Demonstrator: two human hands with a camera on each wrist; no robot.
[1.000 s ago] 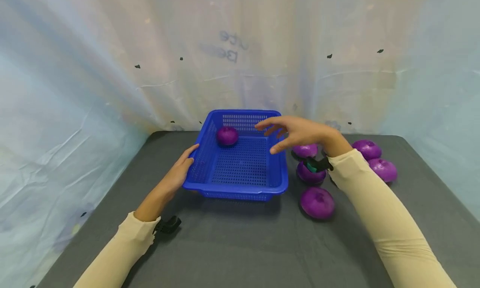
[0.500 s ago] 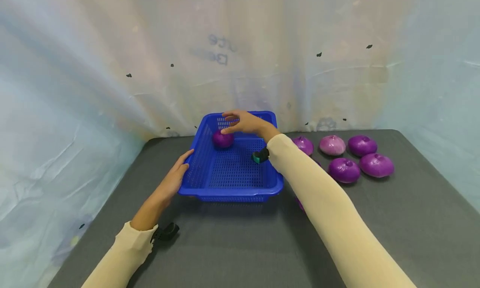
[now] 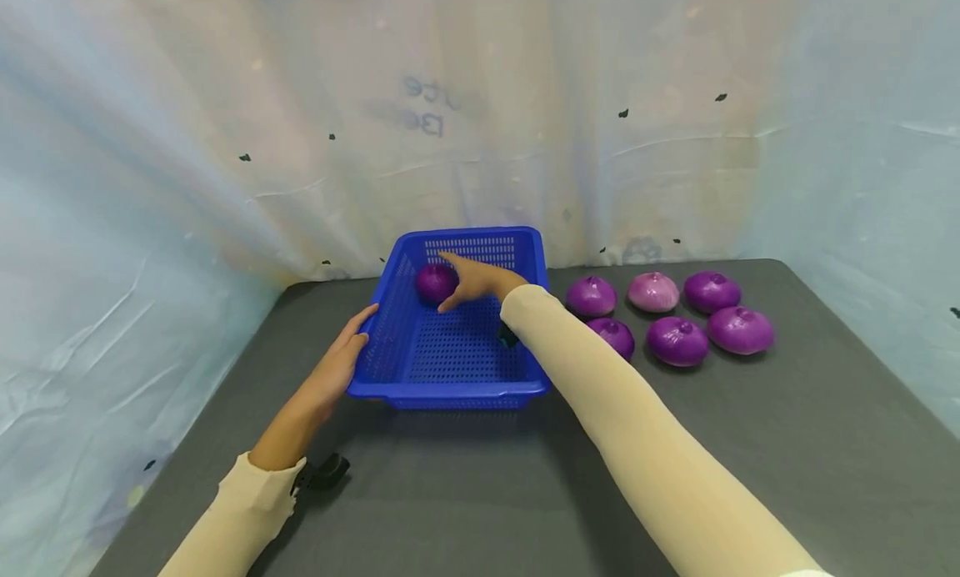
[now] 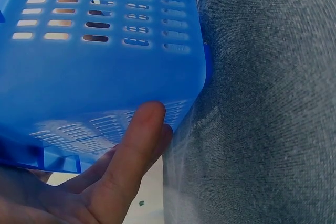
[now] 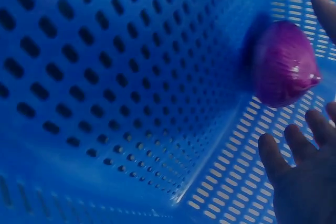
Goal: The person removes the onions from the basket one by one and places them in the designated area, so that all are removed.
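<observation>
A blue plastic basket (image 3: 461,391) with slotted walls stands on the dark table. One purple onion (image 3: 435,283) lies inside near its back left, also seen in the right wrist view as an onion (image 5: 286,64) by the slotted wall. My right hand (image 3: 476,278) reaches into the basket beside this onion, thumb and fingers spread; a gap shows between hand and onion in the right wrist view. At the basket's left side my left hand (image 3: 341,362) holds the rim. In the left wrist view, fingers (image 4: 134,153) of that hand lie against the outer wall.
Several purple onions (image 3: 677,341) sit on the table right of the basket, one of them a paler pink onion (image 3: 653,293). The right forearm passes in front of another onion (image 3: 612,337). A light plastic sheet (image 3: 480,143) hangs behind and at both sides.
My right hand has moved left from above the basket's right side, then down beside the onion. My left hand stays on the rim. The whole scene has shifted slightly left in view.
</observation>
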